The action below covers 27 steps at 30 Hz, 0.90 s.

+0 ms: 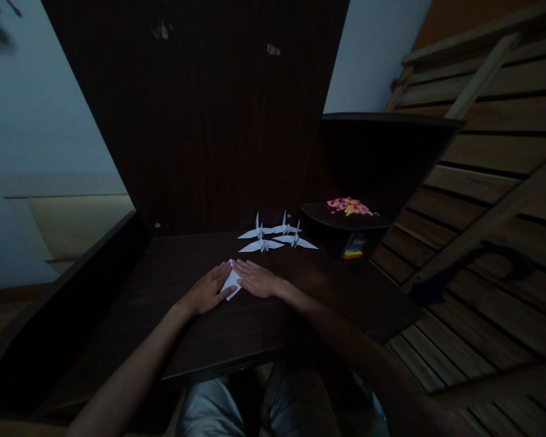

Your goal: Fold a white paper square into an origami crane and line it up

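Observation:
A piece of folded white paper (pixel 232 281) lies on the dark desk, partly covered by both hands. My left hand (pixel 208 288) rests flat on its left side, fingers stretched toward the paper's far tip and thumb along its near part. From the right, my right hand (pixel 255 279) lies flat over the other edge, its fingertips close to those of the left hand near the tip. Just beyond the hands stand several white paper cranes (pixel 261 244), grouped together with wings spread.
A dark corner shelf (pixel 309 212) at the right bears a heap of small pink, red and yellow pieces (pixel 349 206). Below it sits a small box with a yellow edge (pixel 353 254). A raised side panel (pixel 73 291) bounds the desk's left; a slatted wooden frame (pixel 477 176) stands at the right.

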Motion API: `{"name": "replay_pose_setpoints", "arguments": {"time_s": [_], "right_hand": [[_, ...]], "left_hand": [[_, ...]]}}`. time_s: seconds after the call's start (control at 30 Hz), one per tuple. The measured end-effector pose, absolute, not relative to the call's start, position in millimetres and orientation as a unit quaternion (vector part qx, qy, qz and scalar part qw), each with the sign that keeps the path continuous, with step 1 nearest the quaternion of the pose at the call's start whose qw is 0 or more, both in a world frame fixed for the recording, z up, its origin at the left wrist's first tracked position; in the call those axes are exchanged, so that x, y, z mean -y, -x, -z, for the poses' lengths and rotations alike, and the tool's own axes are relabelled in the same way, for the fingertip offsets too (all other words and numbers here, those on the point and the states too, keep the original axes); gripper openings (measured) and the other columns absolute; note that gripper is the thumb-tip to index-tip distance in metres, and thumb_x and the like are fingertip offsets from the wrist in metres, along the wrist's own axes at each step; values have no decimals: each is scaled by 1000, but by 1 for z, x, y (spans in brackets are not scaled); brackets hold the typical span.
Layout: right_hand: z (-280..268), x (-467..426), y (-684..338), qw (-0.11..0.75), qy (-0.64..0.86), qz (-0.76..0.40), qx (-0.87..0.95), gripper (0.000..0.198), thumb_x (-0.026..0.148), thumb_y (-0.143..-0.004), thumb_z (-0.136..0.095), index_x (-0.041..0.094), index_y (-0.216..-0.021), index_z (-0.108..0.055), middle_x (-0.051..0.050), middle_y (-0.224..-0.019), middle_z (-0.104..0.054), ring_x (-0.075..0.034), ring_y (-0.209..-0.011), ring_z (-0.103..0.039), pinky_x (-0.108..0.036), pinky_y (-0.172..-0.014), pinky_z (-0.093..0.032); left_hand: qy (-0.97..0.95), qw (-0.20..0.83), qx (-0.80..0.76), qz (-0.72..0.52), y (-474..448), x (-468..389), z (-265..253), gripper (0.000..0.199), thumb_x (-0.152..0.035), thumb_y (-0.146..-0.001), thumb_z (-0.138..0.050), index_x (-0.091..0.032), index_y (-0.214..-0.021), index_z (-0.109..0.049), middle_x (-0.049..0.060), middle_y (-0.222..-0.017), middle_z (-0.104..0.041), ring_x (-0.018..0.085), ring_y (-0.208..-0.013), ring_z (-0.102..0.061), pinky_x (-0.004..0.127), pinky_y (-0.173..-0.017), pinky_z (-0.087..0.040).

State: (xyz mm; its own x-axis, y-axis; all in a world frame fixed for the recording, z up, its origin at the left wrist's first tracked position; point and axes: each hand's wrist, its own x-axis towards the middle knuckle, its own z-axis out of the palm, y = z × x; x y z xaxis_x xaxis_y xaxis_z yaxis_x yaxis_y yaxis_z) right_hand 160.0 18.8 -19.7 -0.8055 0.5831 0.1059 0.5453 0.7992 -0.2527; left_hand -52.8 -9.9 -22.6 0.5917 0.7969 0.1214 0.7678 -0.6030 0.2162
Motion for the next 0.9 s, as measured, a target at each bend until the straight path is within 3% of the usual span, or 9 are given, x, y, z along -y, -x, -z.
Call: {"name": "replay_pose_setpoints", "arguments": {"time_s": [0.23,0.33,0.47,0.57,0.63,0.73,0.9], "right_hand": [[23,-18,-161,131,297,-98,941,52,32,-98,-27,7,-144,-28,-13,-151,-26,-20,-141,-20,-39,-116,-20],[25,-19,-162,160,300,-97,936,49,31,-97,-33,6,-139,-38,-14,-147,-35,-20,-138,-28,-38,-114,-23],[22,-18,-161,229,317,-84,917,37,30,-94,-43,11,-120,-60,-12,-129,-56,-22,-122,-46,-38,-105,-37],[19,-18,-159,272,326,-72,902,25,28,-90,-49,14,-100,-68,-10,-107,-64,-21,-105,-52,-37,-92,-45],[18,-19,-157,292,332,-70,894,21,26,-89,-52,14,-89,-69,-9,-99,-64,-21,-101,-51,-36,-89,-45],[20,-21,-153,312,328,-89,887,13,22,-84,-58,15,-79,-67,-9,-104,-63,-21,-105,-50,-35,-91,-44],[19,-28,-150,277,334,-123,892,6,19,-75,-67,15,-76,-63,-8,-108,-63,-20,-100,-53,-35,-91,-41]], "left_hand": [[-882,66,-452,-116,57,7,24,66,-55,-93,-25,-11,-141,-36,14,-147,-35,26,-139,-25,44,-113,-24],[-864,43,-483,-133,58,4,25,68,-57,-91,-30,-10,-139,-38,16,-147,-35,28,-137,-28,45,-112,-26],[-822,24,-544,-168,59,2,23,78,-62,-83,-44,-7,-137,-39,19,-143,-41,32,-133,-36,46,-107,-33],[-796,25,-568,-206,61,1,22,78,-64,-77,-51,-8,-131,-47,19,-135,-50,34,-126,-44,47,-102,-40],[-791,31,-567,-226,63,-1,21,69,-63,-75,-54,-11,-120,-56,17,-130,-55,33,-121,-48,46,-100,-41],[-798,41,-544,-256,65,-2,21,54,-58,-74,-57,-16,-108,-63,14,-121,-61,31,-115,-52,45,-98,-43],[-805,54,-514,-293,64,-4,21,46,-47,-75,-60,-19,-111,-61,10,-113,-64,29,-109,-55,44,-95,-43]]}}
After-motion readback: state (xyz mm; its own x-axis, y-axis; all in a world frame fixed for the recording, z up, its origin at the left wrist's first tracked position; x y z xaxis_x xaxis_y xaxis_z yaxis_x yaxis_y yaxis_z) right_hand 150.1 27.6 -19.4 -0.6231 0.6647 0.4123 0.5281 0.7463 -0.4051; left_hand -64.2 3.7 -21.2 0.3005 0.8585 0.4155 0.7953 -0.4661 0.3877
